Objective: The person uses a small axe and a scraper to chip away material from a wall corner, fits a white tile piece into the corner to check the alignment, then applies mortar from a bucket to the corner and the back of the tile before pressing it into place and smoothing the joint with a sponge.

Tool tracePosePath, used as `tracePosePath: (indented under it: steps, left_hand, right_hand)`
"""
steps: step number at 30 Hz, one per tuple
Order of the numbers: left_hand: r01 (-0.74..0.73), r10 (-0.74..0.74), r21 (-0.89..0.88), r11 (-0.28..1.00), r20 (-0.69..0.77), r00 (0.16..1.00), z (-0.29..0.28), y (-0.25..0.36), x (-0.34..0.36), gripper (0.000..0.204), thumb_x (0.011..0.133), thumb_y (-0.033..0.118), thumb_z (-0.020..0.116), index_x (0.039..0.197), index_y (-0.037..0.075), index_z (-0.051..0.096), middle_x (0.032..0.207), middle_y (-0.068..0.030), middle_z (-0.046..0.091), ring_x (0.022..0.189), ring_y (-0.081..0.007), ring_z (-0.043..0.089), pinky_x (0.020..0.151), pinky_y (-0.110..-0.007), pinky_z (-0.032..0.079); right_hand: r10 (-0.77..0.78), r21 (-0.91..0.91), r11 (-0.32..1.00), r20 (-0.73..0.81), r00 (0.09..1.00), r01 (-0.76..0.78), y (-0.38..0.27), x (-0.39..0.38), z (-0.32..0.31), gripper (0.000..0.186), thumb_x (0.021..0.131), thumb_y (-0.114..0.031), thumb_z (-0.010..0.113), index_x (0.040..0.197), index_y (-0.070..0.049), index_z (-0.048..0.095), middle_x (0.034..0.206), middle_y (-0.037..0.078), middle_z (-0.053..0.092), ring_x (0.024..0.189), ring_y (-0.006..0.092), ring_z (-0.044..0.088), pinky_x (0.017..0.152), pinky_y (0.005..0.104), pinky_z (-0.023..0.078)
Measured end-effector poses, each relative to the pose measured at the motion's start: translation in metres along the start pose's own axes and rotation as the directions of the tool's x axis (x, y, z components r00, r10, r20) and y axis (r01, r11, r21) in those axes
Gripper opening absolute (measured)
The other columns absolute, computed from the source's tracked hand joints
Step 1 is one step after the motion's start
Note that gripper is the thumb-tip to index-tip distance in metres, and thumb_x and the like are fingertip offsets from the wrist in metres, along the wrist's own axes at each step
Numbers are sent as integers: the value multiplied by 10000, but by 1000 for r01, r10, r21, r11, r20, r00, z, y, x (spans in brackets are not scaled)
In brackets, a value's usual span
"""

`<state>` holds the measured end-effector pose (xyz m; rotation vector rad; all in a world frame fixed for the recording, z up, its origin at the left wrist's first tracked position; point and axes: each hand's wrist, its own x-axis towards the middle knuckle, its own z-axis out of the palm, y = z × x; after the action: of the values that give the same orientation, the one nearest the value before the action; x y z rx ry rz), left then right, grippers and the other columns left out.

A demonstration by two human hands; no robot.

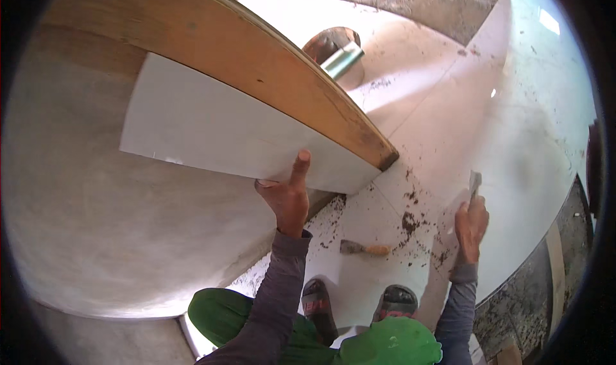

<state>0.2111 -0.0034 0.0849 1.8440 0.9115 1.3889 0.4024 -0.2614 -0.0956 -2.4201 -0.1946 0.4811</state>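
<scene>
My left hand (289,198) grips the lower edge of a long white tile strip (212,121), its thumb on the glossy face and the other fingers mostly hidden. The strip lies against the grey plastered wall (128,217), its upper edge along a wooden plank (256,76). Out to the right, my right hand (471,225) is closed around a small tool with a flat grey blade (475,182); its handle is hidden in the fist, so its exact kind cannot be told. Between both hands, a putty knife (364,247) with a wooden handle lies on the floor.
Dark crumbs (410,224) are scattered over the white tiled floor (443,134). Behind the plank stand a round dark container and a shiny greenish cylinder (342,60). My sandalled feet (319,310) are close to the putty knife. Rough dark ground (520,301) borders the tiles at right.
</scene>
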Motion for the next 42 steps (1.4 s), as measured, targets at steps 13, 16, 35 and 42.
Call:
tracePosePath:
  steps: [13,16,35,42]
  left_hand:
    - [125,-118,-142,982,58,991,-7,7,-7,429,855,159,894,1181,-1,664,1135,-88,709,1010,-200,671,940,-360,534]
    - [123,-118,-130,984,42,992,-3,0,-9,453,843,199,908,1164,-21,675,1144,-103,714,1009,-213,671,944,-375,530]
    - [283,-252,-133,950,209,945,-12,-1,4,539,838,213,899,1220,-46,620,1137,-150,682,1077,-278,654,990,-385,489]
    - [61,-86,147,987,167,982,-8,-58,-15,441,774,327,963,1021,23,759,1014,-76,780,901,-180,714,886,-325,546]
  right_hand:
    - [-418,-184,901,-132,899,392,-21,-11,-31,374,855,-176,762,1134,41,641,1101,228,627,1131,410,596,968,512,525]
    - [-680,27,714,-207,703,699,-106,-27,-22,595,878,-261,814,1342,30,580,1321,275,604,1264,448,561,1085,505,470]
    - [-841,53,538,97,532,841,-181,20,79,1002,673,-540,960,1428,-21,552,1352,217,605,1326,365,553,1111,490,468]
    - [-836,-56,539,85,542,840,-155,33,115,979,667,-511,963,1430,-50,557,1390,166,602,1293,354,577,1077,492,491]
